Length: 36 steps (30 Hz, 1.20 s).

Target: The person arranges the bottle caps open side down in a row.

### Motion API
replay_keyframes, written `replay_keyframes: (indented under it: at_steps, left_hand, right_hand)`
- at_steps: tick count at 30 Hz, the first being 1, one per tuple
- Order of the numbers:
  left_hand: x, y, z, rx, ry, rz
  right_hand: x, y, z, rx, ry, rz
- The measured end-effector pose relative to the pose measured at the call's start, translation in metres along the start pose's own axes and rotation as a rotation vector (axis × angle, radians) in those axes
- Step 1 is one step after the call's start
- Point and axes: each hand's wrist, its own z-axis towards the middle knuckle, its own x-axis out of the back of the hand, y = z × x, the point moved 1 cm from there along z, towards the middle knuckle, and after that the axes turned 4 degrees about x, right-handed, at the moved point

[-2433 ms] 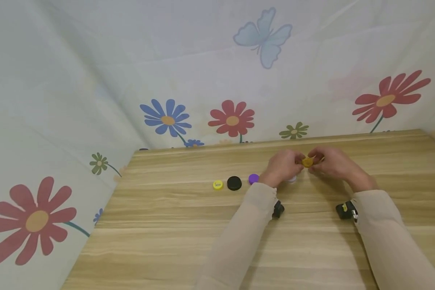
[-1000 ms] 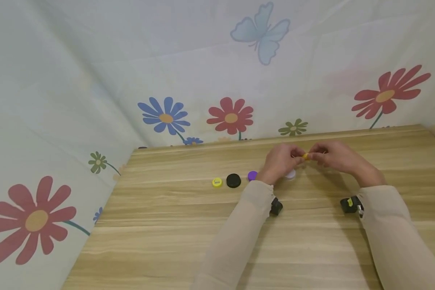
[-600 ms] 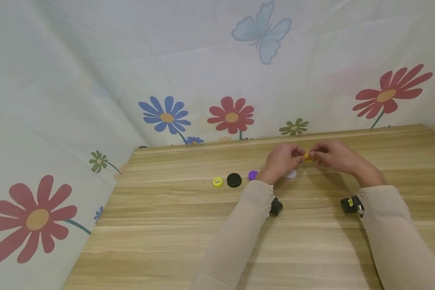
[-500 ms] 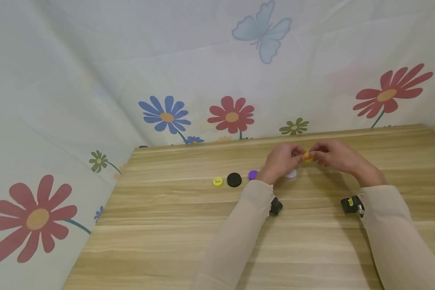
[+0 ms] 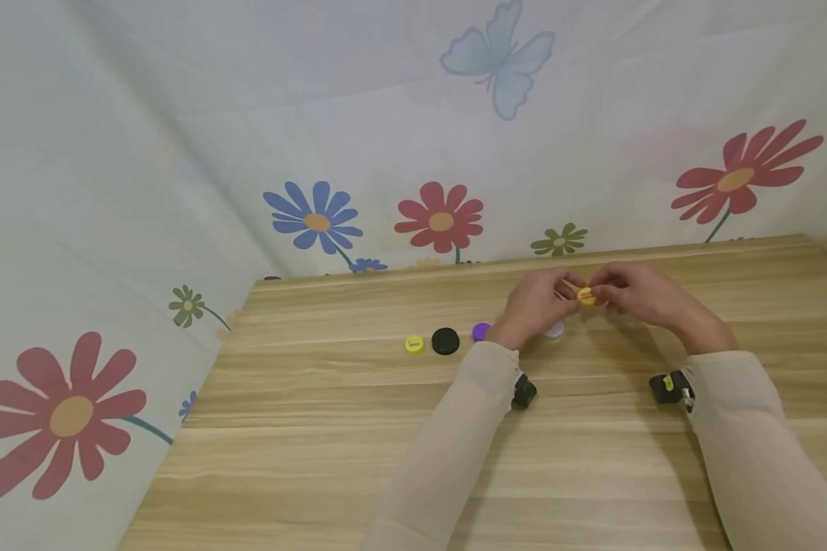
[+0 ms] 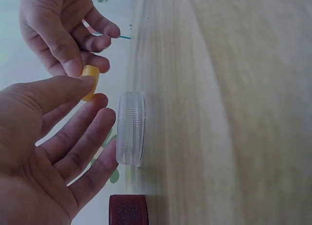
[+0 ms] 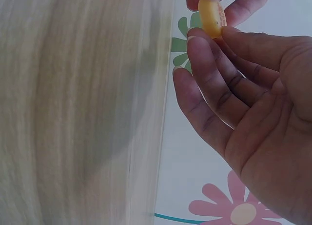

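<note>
An orange-yellow bottle cap (image 5: pixel 586 296) is held above the far part of the table, between both hands. My left hand (image 5: pixel 539 302) pinches its left edge with thumb and finger. The right hand (image 5: pixel 639 297) pinches the opposite edge, its other fingers loosely bent in the right wrist view. Faint print shows on the cap's face in the head view. Below the left hand stands a clear ribbed cap (image 6: pixel 130 129), with a dark red cap (image 6: pixel 127 209) beside it in the left wrist view; the left hand hides the red one from the head camera.
On the wooden table (image 5: pixel 317 428), a yellow cap (image 5: pixel 414 344), a black cap (image 5: pixel 445 341) and a purple cap (image 5: pixel 482 331) lie in a row left of the left hand. A flower-printed cloth (image 5: pixel 358 115) hangs behind the table's far edge.
The orange-yellow cap has been turned between the fingers, so its printed face now shows to the head camera. Both hands have shifted slightly toward the far edge. The caps on the table stay put.
</note>
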Motion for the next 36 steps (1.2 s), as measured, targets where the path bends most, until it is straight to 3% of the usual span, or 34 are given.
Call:
replay_keyframes:
  at_steps: [9, 19, 36]
  left_hand:
    - [0.0003, -0.0007, -0.0014, -0.015, -0.007, 0.007]
    - [0.0023, -0.0003, -0.0018, -0.009, -0.013, 0.027]
    - [0.0042, 0.0005, -0.0068, -0.033, -0.086, 0.105]
  right_hand:
    - [0.0010, -0.0009, -0.0019, 0.010, -0.014, 0.022]
    - [0.0026, 0.0000, -0.0016, 0.060, -0.019, -0.036]
    - [-0.0010, 0.0005, -0.0025, 0.058, -0.092, -0.008]
